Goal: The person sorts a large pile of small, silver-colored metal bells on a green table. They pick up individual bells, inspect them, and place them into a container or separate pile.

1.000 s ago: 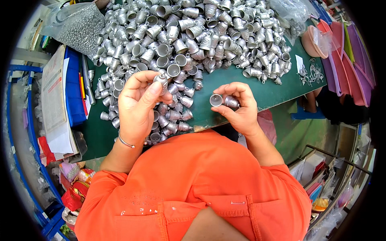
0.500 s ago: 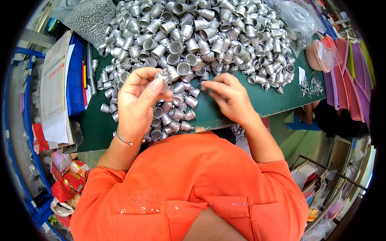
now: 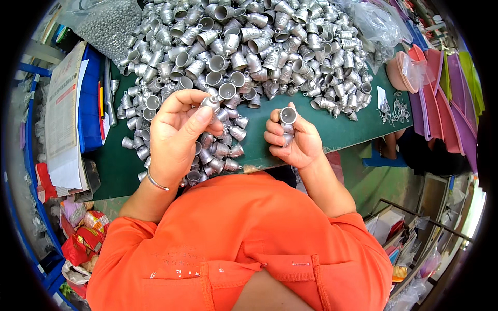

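Note:
My left hand (image 3: 176,127) is closed round a small silver-grey metal bell (image 3: 211,103), pinched between thumb and fingers, its loop end partly covered. Further right, my right hand (image 3: 303,142) grips another silver bell (image 3: 288,115), whose round open mouth faces up; fingers hide part of its body. Both hands are above the near part of a green tabletop (image 3: 258,147). A big heap of such bells (image 3: 290,49) spreads across the far side, and a smaller cluster (image 3: 213,158) lies beside and below my left hand.
A bag of small silver beads (image 3: 111,33) sits far left, near a blue tray (image 3: 92,132) with papers and pencils. At right are loose metal rings (image 3: 398,111), a pink tub (image 3: 398,72), clear plastic bags (image 3: 381,26) and pink and purple bins (image 3: 441,98).
My right hand has come back from the edge of the heap, turned palm up, and now shows a bell in its fingers. My left hand keeps its bell, nearly in place.

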The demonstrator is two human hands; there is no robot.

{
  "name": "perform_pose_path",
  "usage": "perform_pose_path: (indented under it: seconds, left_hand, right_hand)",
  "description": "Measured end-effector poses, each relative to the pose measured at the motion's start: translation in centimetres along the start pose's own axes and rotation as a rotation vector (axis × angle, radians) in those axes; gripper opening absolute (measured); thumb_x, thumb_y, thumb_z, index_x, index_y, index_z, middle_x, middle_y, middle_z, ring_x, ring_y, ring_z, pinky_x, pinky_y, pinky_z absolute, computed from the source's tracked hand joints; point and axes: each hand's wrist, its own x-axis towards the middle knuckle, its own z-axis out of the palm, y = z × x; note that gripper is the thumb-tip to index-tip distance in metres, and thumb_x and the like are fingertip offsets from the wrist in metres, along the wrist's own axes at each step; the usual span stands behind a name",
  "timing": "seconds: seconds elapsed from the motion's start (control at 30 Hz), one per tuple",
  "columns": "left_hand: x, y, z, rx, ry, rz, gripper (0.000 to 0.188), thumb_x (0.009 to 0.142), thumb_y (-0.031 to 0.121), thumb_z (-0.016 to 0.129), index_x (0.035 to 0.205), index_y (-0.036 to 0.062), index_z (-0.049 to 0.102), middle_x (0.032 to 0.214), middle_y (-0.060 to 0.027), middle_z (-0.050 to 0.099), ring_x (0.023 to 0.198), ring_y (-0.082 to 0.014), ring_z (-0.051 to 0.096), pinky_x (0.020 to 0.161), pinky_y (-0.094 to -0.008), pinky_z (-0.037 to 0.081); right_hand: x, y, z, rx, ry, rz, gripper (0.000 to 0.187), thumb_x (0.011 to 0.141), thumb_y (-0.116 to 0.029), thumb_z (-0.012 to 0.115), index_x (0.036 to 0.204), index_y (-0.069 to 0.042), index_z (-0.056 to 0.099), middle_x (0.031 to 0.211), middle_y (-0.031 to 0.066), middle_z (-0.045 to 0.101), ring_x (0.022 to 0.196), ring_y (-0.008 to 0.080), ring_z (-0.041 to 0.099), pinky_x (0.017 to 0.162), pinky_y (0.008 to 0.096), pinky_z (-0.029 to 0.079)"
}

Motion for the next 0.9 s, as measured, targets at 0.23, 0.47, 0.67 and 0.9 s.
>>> perform_pose_path:
  seconds: [0.23, 0.47, 0.67, 0.9]
  left_hand:
    - [0.3, -0.4, 0.9, 0.056, -0.077, 0.059, 0.023, 0.089, 0.003, 0.063, 0.111, -0.0009, 0.056, 0.095, -0.0057, 0.062, 0.081, -0.0131, 0.062, 0.07, -0.0269, 0.053]
    - [1.6, -0.7, 3.3, 0.851, -0.526, 0.509, 0.03, 0.074, 0.003, 0.073, 0.102, 0.0039, 0.062, 0.105, -0.0126, 0.06, 0.095, -0.0276, 0.061, 0.083, -0.0344, 0.049]
    - [1.6, -0.4, 3.4, 0.792, -0.474, 0.54, 0.026, 0.072, 0.0, 0.075, 0.097, 0.0027, 0.066, 0.105, -0.0112, 0.062, 0.087, -0.0198, 0.062, 0.07, -0.0286, 0.052]
    - [2.2, 1.1, -0.2, 1.154, -0.087, 0.506, 0.034, 0.068, 0.002, 0.078, 0.099, 0.0011, 0.064, 0.102, -0.009, 0.056, 0.08, -0.0169, 0.055, 0.067, -0.0278, 0.046]
  right_hand:
    - [0.1, 0.6, 0.2, 0.01, -0.148, 0.01, 0.048, 0.101, -0.048, 0.029, 0.089, -0.007, 0.05, 0.072, 0.0057, 0.047, 0.061, 0.0167, 0.042, 0.042, 0.0256, 0.034]
    - [-0.3, 2.2, 2.3, -0.028, 0.076, -0.039, 0.043, 0.1, -0.046, 0.036, 0.098, -0.007, 0.053, 0.091, 0.0122, 0.06, 0.078, 0.0254, 0.061, 0.047, 0.0315, 0.047]
    - [-6.6, 0.4, -2.5, -0.263, -0.174, -0.315, 0.024, 0.095, -0.028, 0.05, 0.097, -0.004, 0.055, 0.098, 0.0194, 0.053, 0.079, 0.0274, 0.064, 0.047, 0.0254, 0.05]
    - [-17.1, -2.4, -5.0, -1.683, 0.862, -0.504, 0.015, 0.08, -0.009, 0.07, 0.087, 0.001, 0.062, 0.091, 0.0098, 0.064, 0.076, 0.0201, 0.063, 0.068, 0.0297, 0.05]
